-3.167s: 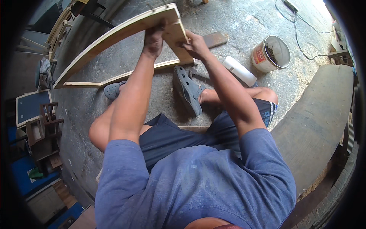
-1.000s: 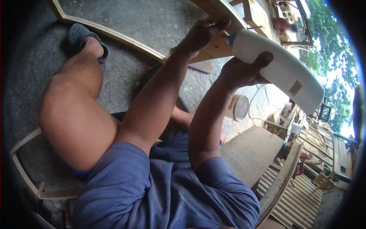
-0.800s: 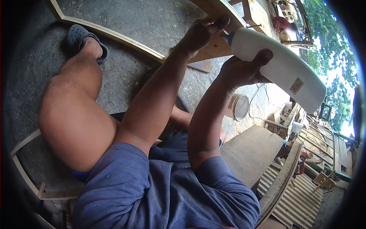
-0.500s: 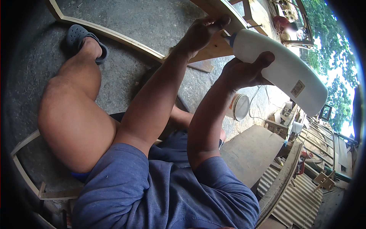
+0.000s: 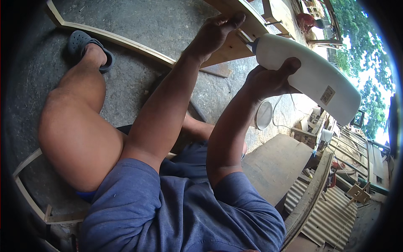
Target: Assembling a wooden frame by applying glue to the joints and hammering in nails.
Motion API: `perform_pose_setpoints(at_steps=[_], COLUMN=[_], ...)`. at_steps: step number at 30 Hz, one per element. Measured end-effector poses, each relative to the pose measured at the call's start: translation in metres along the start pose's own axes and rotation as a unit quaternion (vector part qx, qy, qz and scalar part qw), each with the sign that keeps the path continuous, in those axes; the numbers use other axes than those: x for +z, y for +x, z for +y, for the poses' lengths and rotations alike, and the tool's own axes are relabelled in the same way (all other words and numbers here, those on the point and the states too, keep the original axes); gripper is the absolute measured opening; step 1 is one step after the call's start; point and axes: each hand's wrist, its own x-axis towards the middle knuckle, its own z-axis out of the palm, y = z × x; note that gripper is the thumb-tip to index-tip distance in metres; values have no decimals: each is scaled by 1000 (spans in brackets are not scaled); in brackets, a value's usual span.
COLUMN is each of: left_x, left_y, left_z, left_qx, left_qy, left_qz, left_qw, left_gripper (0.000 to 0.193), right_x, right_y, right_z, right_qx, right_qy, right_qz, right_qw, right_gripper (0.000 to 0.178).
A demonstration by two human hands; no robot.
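Note:
A large white squeeze bottle (image 5: pixel 317 75) with a small label lies tilted in my right hand (image 5: pixel 270 80), which is closed round it with the thumb on top. Its blue-grey nozzle (image 5: pixel 253 45) points left, close against the edge of a wooden board (image 5: pixel 230 51); whether the tip touches, I cannot tell. My left hand (image 5: pixel 212 35) grips that board near its upper edge, thumb pointing right. A dark nail or bolt (image 5: pixel 273 22) sticks out from the wood beyond the bottle.
A long wooden strip frame (image 5: pixel 119 42) lies on the concrete floor beside my shoe (image 5: pixel 90 49). To the right are a round bucket (image 5: pixel 264 115), a brown panel (image 5: pixel 277 164) and corrugated sheets (image 5: pixel 329 216). A person in red (image 5: pixel 308 22) is in the far background.
My left hand and the board have shifted slightly left and up in the picture. The nozzle sits a little lower along the board's edge, and the bottle stays in my right hand.

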Motion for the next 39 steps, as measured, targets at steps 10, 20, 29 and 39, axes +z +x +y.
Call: perform_pose_setpoints(at_steps=[10, 20, 29, 39], left_x=[-2, -4, -3, -9], left_y=[0, -1, -4, 0], left_z=[-3, -5, 1, -8], left_qx=[22, 20, 38, 22], left_qy=[-2, -31, -46, -52], left_qz=[-11, -17, -21, -58], left_qw=[1000, 999, 998, 997], left_gripper=[65, 58, 53, 62], right_x=[-14, -86, -308, -97], right_y=[6, 4, -124, 41], right_z=[-4, 18, 88, 38], right_qx=[-6, -14, 321, 198], right_qy=[-25, -123, -606, -89], right_qz=[-13, -45, -223, -339], right_qw=[1000, 991, 692, 915], right_gripper=[75, 89, 90, 55])
